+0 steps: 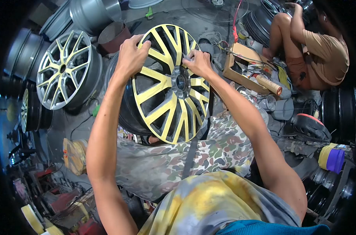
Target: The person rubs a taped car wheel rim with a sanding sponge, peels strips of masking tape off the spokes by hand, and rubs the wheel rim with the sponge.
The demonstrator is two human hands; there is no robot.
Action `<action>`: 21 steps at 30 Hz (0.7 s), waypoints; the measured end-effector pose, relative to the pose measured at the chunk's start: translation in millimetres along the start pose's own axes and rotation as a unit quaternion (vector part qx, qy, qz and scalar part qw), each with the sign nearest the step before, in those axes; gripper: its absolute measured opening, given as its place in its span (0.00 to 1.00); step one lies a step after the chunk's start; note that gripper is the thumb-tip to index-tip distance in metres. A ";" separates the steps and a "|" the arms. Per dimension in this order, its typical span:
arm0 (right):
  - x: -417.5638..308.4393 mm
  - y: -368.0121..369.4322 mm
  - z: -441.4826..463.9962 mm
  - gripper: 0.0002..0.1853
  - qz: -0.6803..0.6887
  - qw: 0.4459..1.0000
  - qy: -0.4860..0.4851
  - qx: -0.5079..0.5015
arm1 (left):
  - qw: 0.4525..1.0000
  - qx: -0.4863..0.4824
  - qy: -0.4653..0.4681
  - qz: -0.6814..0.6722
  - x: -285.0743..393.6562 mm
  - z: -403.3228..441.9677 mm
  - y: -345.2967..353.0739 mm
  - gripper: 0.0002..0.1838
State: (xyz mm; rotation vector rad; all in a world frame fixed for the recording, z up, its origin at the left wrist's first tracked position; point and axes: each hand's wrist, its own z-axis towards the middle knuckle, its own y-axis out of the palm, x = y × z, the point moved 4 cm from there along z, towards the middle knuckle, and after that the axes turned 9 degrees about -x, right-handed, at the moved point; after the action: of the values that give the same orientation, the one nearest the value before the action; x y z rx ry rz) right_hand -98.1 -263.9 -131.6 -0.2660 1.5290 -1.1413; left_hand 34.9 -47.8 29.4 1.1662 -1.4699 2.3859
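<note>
A wheel rim (168, 84) with yellow-faced spokes and dark gaps stands tilted in front of me, close to my camouflage-clad legs. On its upper left edge, my left hand (133, 54) is closed, with the fingers over the lip and the thumb near the yellow face. My right hand (198, 62) is at a spoke just above the hub, to the right of the rim's middle. Its fingers are pinched together against the spoke; whatever small thing they hold, if anything, is hidden. The rim's dark barrel shows behind its left side.
A silver and yellow wheel rim (63, 68) stands at the left. A cardboard box (240, 76) with loose items lies to the right, near a seated person (323, 51). A grey bucket (283, 109) and purple and yellow tape rolls (335, 159) are further right. Cables cross the floor.
</note>
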 end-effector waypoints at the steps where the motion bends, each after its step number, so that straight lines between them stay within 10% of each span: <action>1: -5.6 -5.5 -1.9 0.19 0.005 1.000 0.008 -0.018 | 1.000 0.001 -0.002 -0.001 4.8 -1.6 -0.9 0.22; 21: -9.6 -15.9 26.2 0.18 0.033 0.997 0.070 0.018 | 1.000 -0.023 0.009 0.000 -7.7 -0.6 1.7 0.22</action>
State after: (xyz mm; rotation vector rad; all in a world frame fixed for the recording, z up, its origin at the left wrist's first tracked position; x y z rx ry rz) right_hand -79.1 -278.4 -110.1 -0.1121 1.6252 -1.1533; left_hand 39.3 -46.0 23.0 1.1317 -1.5104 2.3434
